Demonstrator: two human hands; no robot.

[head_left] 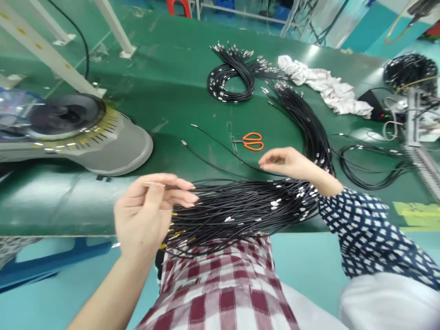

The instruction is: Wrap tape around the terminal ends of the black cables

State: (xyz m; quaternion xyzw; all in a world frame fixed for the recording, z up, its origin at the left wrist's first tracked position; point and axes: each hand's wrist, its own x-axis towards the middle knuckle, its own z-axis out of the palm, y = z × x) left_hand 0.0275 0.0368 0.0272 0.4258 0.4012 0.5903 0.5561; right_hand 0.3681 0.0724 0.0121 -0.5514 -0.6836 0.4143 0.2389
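My left hand [147, 206] pinches the end of a thin black cable [177, 186] between thumb and fingers, and a small metal tip shows at the thumb. That cable runs rightward over a thick bundle of black cables [240, 206] with white tags and metal ends, lying along the table's front edge. Above the bundle's right part is my right hand [287, 162], its fingers curled together; whatever they may hold is too small to make out. Two single cables [220, 145] stretch out on the table just left of it. Orange-handled scissors [252, 141] lie beyond the right fingertips.
At left stands a grey device [127, 142] with a round dark dial. Farther back are a coiled cable bundle [230, 87], another long bundle [305, 117] and a crumpled white cloth [325, 82]. Looped cables [371, 169] lie at right, near a metal frame [412, 119].
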